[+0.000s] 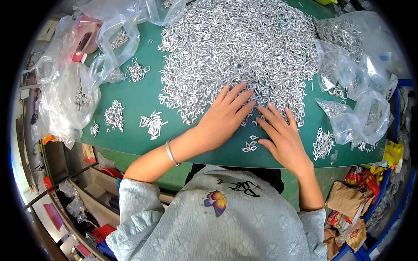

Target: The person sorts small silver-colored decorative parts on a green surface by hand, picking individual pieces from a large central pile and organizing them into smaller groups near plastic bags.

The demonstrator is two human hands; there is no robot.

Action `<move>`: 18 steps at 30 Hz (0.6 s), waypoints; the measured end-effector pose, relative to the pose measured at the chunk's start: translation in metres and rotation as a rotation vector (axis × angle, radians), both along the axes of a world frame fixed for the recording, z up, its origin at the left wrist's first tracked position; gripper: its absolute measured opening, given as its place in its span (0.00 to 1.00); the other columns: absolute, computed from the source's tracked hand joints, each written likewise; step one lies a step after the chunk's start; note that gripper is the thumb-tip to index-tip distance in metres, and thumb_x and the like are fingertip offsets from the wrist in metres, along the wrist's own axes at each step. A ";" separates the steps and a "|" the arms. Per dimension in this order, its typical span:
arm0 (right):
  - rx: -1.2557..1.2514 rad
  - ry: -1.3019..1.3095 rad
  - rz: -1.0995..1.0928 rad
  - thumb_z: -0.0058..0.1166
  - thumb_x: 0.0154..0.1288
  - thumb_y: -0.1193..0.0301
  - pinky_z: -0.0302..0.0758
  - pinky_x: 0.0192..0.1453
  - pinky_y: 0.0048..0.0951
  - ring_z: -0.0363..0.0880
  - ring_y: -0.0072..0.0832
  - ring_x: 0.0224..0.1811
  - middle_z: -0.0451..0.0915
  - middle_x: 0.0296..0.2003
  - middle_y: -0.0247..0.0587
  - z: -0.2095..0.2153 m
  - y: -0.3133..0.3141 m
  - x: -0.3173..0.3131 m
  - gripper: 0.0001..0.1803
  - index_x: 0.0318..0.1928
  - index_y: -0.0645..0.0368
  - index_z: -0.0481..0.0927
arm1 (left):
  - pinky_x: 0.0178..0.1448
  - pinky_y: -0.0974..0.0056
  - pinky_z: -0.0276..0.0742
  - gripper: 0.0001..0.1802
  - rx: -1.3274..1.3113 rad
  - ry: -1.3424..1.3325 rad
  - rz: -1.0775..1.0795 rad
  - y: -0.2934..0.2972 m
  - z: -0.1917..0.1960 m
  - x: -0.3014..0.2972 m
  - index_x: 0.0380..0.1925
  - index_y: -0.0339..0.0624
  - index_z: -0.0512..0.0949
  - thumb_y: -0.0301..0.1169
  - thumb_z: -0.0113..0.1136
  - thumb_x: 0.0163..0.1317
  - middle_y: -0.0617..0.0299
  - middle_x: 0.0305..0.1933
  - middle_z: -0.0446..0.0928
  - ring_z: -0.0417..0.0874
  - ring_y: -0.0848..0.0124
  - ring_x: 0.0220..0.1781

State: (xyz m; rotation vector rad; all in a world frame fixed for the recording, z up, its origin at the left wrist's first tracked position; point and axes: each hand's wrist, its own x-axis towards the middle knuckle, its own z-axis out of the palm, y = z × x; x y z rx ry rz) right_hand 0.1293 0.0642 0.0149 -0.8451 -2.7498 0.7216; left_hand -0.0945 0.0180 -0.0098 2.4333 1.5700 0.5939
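Note:
A wide heap of small silvery metal pieces [235,48], many of them hook- or loop-shaped, covers the middle of the green table [187,150]. My left hand [224,117] lies over the heap's near edge, fingers stretched out and slightly spread. Close beside it, my right hand [283,137] rests at the same edge, its fingers apart and pointing away from me. Neither hand visibly grips a piece, though the undersides of the fingers are hidden. Just left of my right thumb sits a little group of loop-shaped metal pieces [250,144].
Smaller piles lie leftward: short metal rods [153,125], small metal pieces [114,115] and rings [137,71]. Loop-shaped pieces [323,143] form a pile at right. Clear plastic bags [65,100] crowd the left side; another bag of parts [374,115] stands right. Below are drawers [102,189].

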 end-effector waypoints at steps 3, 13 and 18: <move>-0.076 0.208 -0.033 0.65 0.58 0.71 0.58 0.73 0.48 0.72 0.42 0.66 0.81 0.53 0.39 0.007 0.007 0.009 0.14 0.45 0.59 0.84 | 0.72 0.40 0.61 0.28 -0.041 -0.043 -0.018 -0.017 -0.004 -0.013 0.58 0.37 0.74 0.17 0.59 0.53 0.52 0.68 0.67 0.62 0.49 0.73; 0.203 0.063 -0.095 0.63 0.60 0.71 0.58 0.71 0.48 0.64 0.40 0.70 0.72 0.62 0.41 -0.005 0.032 -0.017 0.19 0.52 0.60 0.79 | 0.72 0.44 0.60 0.24 0.014 0.028 -0.040 -0.008 0.002 -0.002 0.56 0.37 0.76 0.21 0.59 0.56 0.53 0.68 0.68 0.66 0.52 0.71; 0.272 0.175 -0.280 0.63 0.58 0.75 0.61 0.67 0.46 0.70 0.39 0.64 0.78 0.52 0.37 -0.015 0.039 0.002 0.12 0.44 0.58 0.82 | 0.68 0.50 0.65 0.25 -0.057 -0.079 0.081 -0.033 0.002 -0.021 0.55 0.37 0.76 0.20 0.59 0.53 0.53 0.66 0.71 0.71 0.53 0.66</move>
